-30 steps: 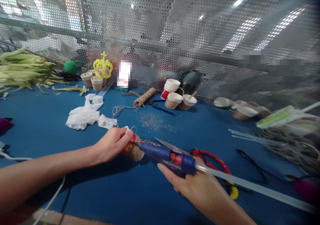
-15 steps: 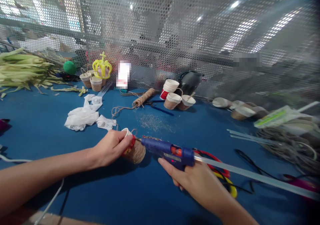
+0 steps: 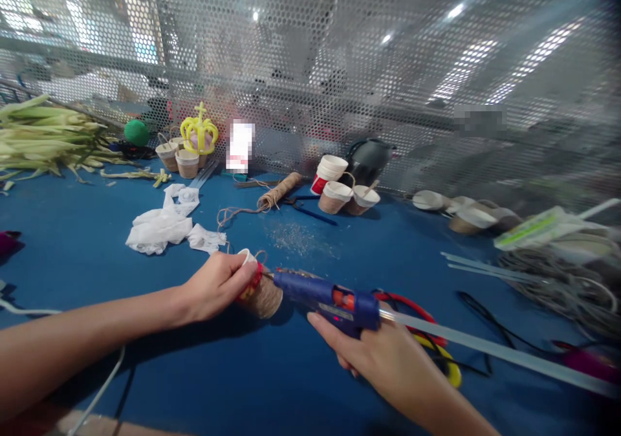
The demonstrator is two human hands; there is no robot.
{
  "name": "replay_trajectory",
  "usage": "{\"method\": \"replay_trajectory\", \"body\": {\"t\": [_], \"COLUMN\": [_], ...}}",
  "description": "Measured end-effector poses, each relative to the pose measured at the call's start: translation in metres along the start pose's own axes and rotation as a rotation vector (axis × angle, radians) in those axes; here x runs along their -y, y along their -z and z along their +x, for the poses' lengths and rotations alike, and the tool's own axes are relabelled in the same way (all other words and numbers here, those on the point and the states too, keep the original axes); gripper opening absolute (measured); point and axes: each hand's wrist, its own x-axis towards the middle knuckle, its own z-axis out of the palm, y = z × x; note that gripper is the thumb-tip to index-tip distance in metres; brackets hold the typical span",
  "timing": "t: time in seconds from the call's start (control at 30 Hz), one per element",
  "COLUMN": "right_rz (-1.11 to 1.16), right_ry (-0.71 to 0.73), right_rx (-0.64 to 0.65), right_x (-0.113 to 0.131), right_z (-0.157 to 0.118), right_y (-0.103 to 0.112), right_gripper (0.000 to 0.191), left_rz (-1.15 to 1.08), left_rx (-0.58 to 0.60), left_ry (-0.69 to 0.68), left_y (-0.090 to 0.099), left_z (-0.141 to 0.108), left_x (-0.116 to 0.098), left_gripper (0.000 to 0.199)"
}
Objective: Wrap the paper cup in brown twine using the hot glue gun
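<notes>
My left hand is closed round the rim end of a small cup wrapped in brown twine, with a red band near its white rim. The cup lies tilted on its side, its base toward the right. In my right hand is a blue glue gun, its nozzle at the red band of the cup. A long clear glue stick sticks out of the back of the gun. Most fingers of my right hand are hidden behind the handle.
On the blue table are white tissue, a twine roll, dark blue scissors and paper cups. Husks lie back left, a phone stands behind, and coiled cord is at right.
The rear of the glue gun and my right hand have dropped very slightly. My left hand and the cup look almost unmoved.
</notes>
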Motion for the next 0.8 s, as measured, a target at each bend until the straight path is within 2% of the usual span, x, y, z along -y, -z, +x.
{"method": "replay_trajectory", "body": {"t": [0.23, 0.4, 0.5, 0.63, 0.8], "right_rz": [0.098, 0.318, 0.382, 0.415, 0.298], "right_ry": [-0.107, -0.016, -0.021, -0.120, -0.266], "right_rx": [0.024, 0.009, -0.083, -0.250, -0.270], "right_x": [0.006, -0.006, -0.018, -0.035, -0.054], "right_z": [-0.004, 0.003, 0.019, 0.052, 0.095], "right_y": [-0.002, 0.017, 0.032, 0.044, 0.043], "right_gripper": [0.020, 0.023, 0.025, 0.030, 0.030], "left_rz": [-0.016, -0.127, -0.136, -0.126, -0.126], "left_rx": [-0.028, -0.045, -0.052, -0.060, -0.071], "left_ry": [0.049, 0.064, 0.077, 0.050, 0.017], "left_y": [0.001, 0.000, -0.001, -0.001, -0.002], "left_z": [0.003, 0.005, 0.005, 0.002, -0.001], "left_x": [0.001, 0.008, 0.008, 0.006, 0.003], "left_gripper": [0.040, 0.042, 0.043, 0.042, 0.043]}}
